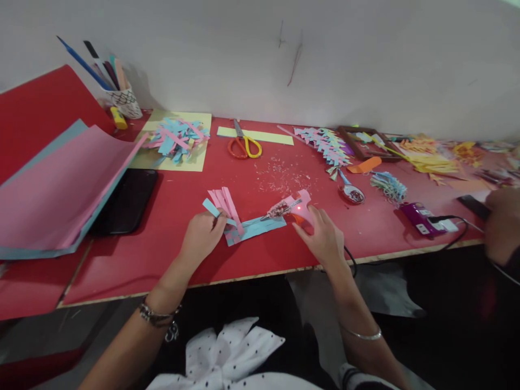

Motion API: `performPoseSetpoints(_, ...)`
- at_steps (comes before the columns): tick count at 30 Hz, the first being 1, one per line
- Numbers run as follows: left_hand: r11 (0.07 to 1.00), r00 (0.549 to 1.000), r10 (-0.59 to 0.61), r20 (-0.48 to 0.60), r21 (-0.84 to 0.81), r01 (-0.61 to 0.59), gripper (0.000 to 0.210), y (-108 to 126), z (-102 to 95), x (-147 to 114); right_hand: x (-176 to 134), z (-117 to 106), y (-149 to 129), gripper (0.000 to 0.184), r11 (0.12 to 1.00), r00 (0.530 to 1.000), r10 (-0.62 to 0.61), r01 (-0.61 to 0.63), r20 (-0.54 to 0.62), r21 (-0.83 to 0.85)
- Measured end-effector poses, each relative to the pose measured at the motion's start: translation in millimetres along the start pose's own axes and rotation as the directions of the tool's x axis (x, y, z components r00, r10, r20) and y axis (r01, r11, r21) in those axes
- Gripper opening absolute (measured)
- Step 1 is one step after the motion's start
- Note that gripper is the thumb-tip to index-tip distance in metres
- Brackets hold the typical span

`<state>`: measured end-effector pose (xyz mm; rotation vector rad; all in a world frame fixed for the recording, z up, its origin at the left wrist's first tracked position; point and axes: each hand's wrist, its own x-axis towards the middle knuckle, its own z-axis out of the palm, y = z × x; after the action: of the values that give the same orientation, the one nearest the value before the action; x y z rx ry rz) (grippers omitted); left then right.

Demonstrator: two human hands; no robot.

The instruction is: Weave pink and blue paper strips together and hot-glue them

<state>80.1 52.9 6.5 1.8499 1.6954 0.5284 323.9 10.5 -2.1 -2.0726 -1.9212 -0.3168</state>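
Observation:
My left hand (204,234) pinches a narrow light-blue paper strip (211,207) between thumb and fingers. It rests at the left end of a wider blue paper band (262,228) lying flat on the table. Pink paper strips (230,207) are joined to that end and fan away from me. My right hand (323,235) is wrapped round the handle of a pink hot glue gun (303,205), its red light lit and an orange trigger below. The nozzle points left, at or just above the blue band; contact I cannot tell.
Red-and-yellow scissors (245,145), a heap of cut strips (176,138) and a woven paper piece (325,145) lie behind. Pink sheets (69,189) and a black phone (125,203) are left. A purple power strip (424,219) and another person's hand (504,225) are right.

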Motion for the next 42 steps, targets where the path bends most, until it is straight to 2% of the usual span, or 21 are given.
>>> performPoseSetpoints(8, 0.999, 0.999, 0.032, -0.006, -0.032, -0.032, 0.033, -2, 1.1, 1, 1, -1, -10, 0.037, 0.997, 0.997, -0.072, 0.072, 0.008, 0.016)
performPoseSetpoints(15, 1.0, 1.0, 0.008, -0.021, -0.029, -0.008, 0.034, 2, -1.0, -1, 2, -2, -2, 0.035, 0.998, 0.998, -0.067, 0.067, 0.009, 0.018)
performPoseSetpoints(26, 0.993, 1.0, 0.029, 0.001, -0.111, -0.029, 0.04, 2, -1.0, -2, 2, -5, 9, 0.035, 1.0, 1.0, -0.018, 0.018, -0.002, 0.012)
performPoseSetpoints(42, 0.995, 0.999, 0.047, 0.0, -0.087, -0.047, 0.041, 1, -1.0, -1, 2, -12, 24, 0.036, 0.999, 1.0, 0.008, -0.009, -0.002, -0.035)
